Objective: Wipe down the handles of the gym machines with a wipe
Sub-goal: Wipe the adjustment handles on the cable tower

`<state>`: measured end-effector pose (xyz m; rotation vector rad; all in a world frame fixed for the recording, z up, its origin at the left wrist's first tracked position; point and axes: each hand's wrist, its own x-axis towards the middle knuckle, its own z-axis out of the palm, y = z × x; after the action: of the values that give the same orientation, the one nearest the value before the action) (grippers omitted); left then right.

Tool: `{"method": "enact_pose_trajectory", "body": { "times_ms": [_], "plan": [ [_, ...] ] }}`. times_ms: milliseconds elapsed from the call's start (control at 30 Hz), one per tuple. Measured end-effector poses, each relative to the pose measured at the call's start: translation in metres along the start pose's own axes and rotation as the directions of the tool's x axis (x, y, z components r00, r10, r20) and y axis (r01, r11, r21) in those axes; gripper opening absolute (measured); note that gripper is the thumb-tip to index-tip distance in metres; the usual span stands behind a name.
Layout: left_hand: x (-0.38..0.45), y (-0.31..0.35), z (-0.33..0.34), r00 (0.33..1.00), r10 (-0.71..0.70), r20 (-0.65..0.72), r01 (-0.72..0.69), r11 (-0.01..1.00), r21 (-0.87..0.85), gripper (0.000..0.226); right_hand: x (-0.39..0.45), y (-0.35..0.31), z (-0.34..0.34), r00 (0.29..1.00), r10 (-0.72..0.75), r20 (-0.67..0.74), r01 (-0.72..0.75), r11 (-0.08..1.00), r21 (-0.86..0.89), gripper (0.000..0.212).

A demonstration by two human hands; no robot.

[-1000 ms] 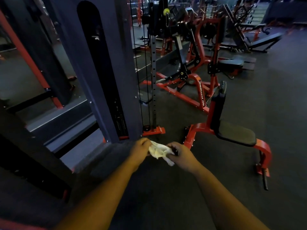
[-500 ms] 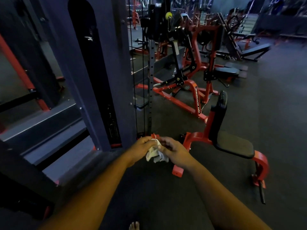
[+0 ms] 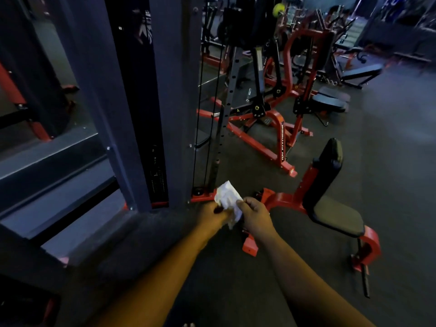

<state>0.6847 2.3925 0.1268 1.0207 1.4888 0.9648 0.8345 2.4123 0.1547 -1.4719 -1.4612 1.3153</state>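
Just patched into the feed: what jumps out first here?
A crumpled white wipe at centre frame, held between the left hand and the right hand. Right of them sits a red-framed seat with black pads. A tall dark cable-machine column fills the left.

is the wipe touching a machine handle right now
No, both the left hand and right hand hold the wipe in mid-air.
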Motion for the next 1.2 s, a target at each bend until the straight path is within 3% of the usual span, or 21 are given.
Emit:
{"method": "enact_pose_trajectory", "body": {
  "times_ms": [67,133,233,333,467,567,700,833,933,1067,1100,1200],
  "plan": [
    [0.010,0.000,-0.009,0.999,-0.012,-0.047,0.009,0.999,-0.053,0.023,0.008,-0.001,-0.003,0.997,0.073,-0.007,-0.071,0.987,0.144,0.018],
    [0.016,0.003,-0.018,0.999,-0.035,-0.005,0.034,0.986,-0.161,0.020,0.019,0.006,-0.009,0.977,0.211,-0.015,-0.193,0.917,0.348,0.020],
    [0.026,0.005,-0.020,0.979,-0.204,-0.003,0.189,0.915,-0.356,0.018,0.037,0.023,-0.012,0.921,0.387,-0.037,-0.323,0.815,0.481,0.036],
    [0.031,0.011,-0.010,0.966,-0.253,-0.048,0.216,0.900,-0.379,0.018,0.038,0.022,-0.008,0.944,0.327,-0.042,-0.291,0.887,0.358,0.047],
    [0.038,0.019,-0.010,0.966,-0.067,-0.251,0.024,0.985,-0.170,0.040,0.037,0.013,-0.018,0.992,0.085,-0.092,-0.056,0.957,0.283,0.054],
    [0.049,0.019,-0.023,0.950,0.043,-0.310,-0.053,0.998,-0.022,0.041,0.047,0.012,-0.034,0.994,-0.014,-0.112,0.035,0.982,0.188,0.044],
    [0.059,0.028,-0.029,0.958,0.180,-0.221,-0.172,0.984,0.053,0.022,0.052,0.006,-0.049,0.993,-0.041,-0.108,0.058,0.987,0.151,0.037],
    [0.064,0.042,-0.030,0.986,0.160,0.046,-0.163,0.983,0.089,0.031,0.056,0.002,-0.065,0.986,-0.147,-0.073,0.146,0.989,-0.026,0.030],
    [0.074,0.053,-0.031,0.971,0.216,0.104,-0.240,0.880,0.410,0.045,0.062,0.002,-0.075,0.962,-0.266,-0.066,0.230,0.915,-0.332,0.030],
    [0.084,0.068,-0.035,0.914,0.404,0.032,-0.300,0.620,0.725,0.018,0.070,-0.002,-0.083,0.928,-0.364,-0.077,0.274,0.809,-0.519,0.016],
    [0.087,0.070,-0.038,0.896,0.444,0.012,-0.308,0.603,0.736,0.016,0.072,-0.003,-0.085,0.928,-0.369,-0.047,0.282,0.781,-0.557,0.011],
    [0.094,0.080,-0.046,0.879,0.476,-0.031,-0.350,0.687,0.637,0.013,0.078,-0.006,-0.093,0.951,-0.300,0.079,0.268,0.666,-0.696,0.005]
  ]
}}
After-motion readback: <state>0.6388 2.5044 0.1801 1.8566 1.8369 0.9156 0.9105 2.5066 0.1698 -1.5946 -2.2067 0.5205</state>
